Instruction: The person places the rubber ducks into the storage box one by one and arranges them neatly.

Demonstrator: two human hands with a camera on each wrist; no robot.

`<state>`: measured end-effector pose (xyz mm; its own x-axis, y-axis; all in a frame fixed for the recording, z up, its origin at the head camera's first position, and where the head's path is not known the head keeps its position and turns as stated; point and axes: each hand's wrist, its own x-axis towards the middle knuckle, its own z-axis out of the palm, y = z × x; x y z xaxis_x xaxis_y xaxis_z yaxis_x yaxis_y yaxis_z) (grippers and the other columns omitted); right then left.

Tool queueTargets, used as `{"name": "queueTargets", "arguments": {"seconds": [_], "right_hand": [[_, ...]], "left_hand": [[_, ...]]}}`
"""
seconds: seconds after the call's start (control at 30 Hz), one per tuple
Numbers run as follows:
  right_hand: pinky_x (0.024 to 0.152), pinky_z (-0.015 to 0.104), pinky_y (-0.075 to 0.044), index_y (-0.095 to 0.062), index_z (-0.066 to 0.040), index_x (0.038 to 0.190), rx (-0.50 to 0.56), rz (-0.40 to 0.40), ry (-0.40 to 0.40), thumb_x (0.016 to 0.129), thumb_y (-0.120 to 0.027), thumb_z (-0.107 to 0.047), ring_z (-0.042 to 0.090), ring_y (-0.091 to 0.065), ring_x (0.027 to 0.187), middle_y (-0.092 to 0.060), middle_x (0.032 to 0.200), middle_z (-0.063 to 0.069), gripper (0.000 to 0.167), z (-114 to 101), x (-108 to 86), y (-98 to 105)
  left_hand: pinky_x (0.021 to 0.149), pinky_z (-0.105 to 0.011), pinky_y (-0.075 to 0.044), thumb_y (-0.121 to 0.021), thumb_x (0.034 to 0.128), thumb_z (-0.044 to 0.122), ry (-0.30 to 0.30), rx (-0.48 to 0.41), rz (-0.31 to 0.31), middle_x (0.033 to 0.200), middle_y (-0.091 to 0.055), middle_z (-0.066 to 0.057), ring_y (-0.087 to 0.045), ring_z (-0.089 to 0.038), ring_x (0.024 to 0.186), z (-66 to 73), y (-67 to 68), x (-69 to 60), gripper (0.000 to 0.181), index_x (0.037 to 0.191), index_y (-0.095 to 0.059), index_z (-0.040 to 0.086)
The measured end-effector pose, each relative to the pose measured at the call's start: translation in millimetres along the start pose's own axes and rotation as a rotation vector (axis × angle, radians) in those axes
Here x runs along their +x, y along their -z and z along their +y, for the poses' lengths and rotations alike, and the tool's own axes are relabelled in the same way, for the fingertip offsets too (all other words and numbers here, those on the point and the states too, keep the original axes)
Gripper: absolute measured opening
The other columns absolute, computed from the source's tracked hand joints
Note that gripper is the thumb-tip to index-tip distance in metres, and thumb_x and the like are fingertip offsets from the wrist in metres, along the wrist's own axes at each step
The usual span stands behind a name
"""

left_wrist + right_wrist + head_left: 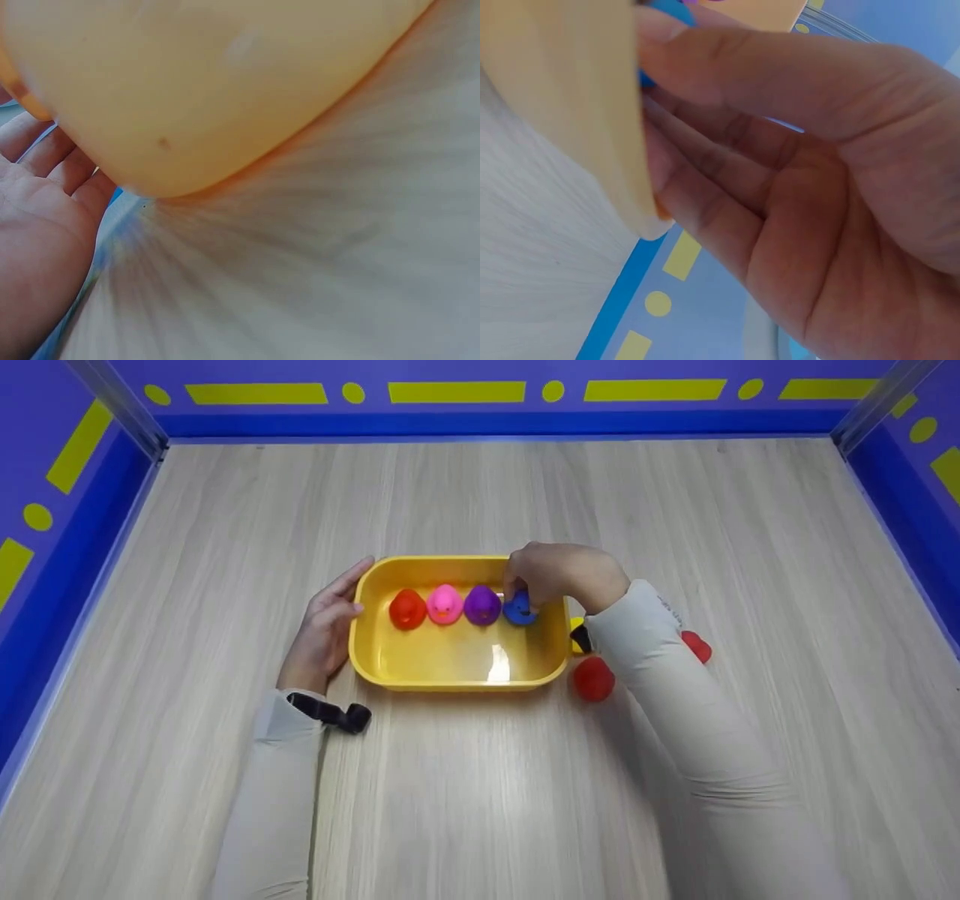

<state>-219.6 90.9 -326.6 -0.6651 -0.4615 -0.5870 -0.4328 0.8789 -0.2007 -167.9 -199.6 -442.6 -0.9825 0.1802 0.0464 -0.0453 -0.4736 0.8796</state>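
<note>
A yellow plastic tub sits on the table with a row of toy ducks inside. From the left they are a red duck, a pink duck, a purple duck and a blue duck. My right hand reaches over the tub's far right rim and pinches the blue duck at the row's right end. In the right wrist view, the tub wall partly hides the blue duck and fingertips. With fingers extended, my left hand rests against the tub's left end.
Right of the tub lie a round red object, a yellow-and-black object and another red object; the right sleeve partly covers some of these. Blue walls with yellow marks bound the wooden table.
</note>
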Motion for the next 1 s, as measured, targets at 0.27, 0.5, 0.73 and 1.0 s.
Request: {"name": "queueTargets", "arguments": {"seconds": [0.27,0.5,0.73,1.0], "right_hand": [[0.098,0.042,-0.049,-0.067,-0.014,0.118,-0.013,0.008,0.026,0.083,-0.063,0.002,0.026,-0.051,0.105,-0.057,0.118,0.009,0.038,2,-2.9,-1],[0.096,0.041,-0.050,-0.067,-0.014,0.115,-0.008,-0.003,0.013,0.082,-0.065,0.001,0.026,-0.050,0.104,-0.057,0.115,0.008,0.036,2,-5.0,0],[0.098,0.042,-0.049,-0.066,-0.014,0.118,0.023,0.013,0.000,0.083,-0.066,0.000,0.026,-0.052,0.103,-0.059,0.115,0.008,0.038,3,-7.9,0],[0.095,0.040,-0.052,-0.067,-0.015,0.120,0.074,0.073,0.021,0.086,-0.064,-0.001,0.025,-0.058,0.100,-0.063,0.115,0.005,0.037,9,-16.6,2]], "left_hand": [[0.107,-0.028,-0.042,-0.036,0.0816,-0.009,0.015,0.006,0.000,0.138,-0.053,-0.004,-0.048,-0.017,0.127,1.2,0.0,-0.3,0.064,0.145,-0.036,-0.004],[0.107,-0.026,-0.041,-0.036,0.0809,-0.009,0.006,0.011,0.007,0.137,-0.055,-0.003,-0.048,-0.016,0.128,0.7,0.4,0.1,0.063,0.144,-0.037,-0.005],[0.107,-0.027,-0.041,-0.036,0.0805,-0.009,0.005,0.004,0.008,0.137,-0.055,-0.004,-0.048,-0.017,0.128,0.2,1.2,-0.1,0.063,0.143,-0.040,-0.003],[0.106,-0.028,-0.043,-0.037,0.0804,-0.010,0.005,-0.003,-0.004,0.136,-0.055,-0.003,-0.048,-0.017,0.127,1.1,-0.4,-0.4,0.063,0.143,-0.040,-0.002]]}}
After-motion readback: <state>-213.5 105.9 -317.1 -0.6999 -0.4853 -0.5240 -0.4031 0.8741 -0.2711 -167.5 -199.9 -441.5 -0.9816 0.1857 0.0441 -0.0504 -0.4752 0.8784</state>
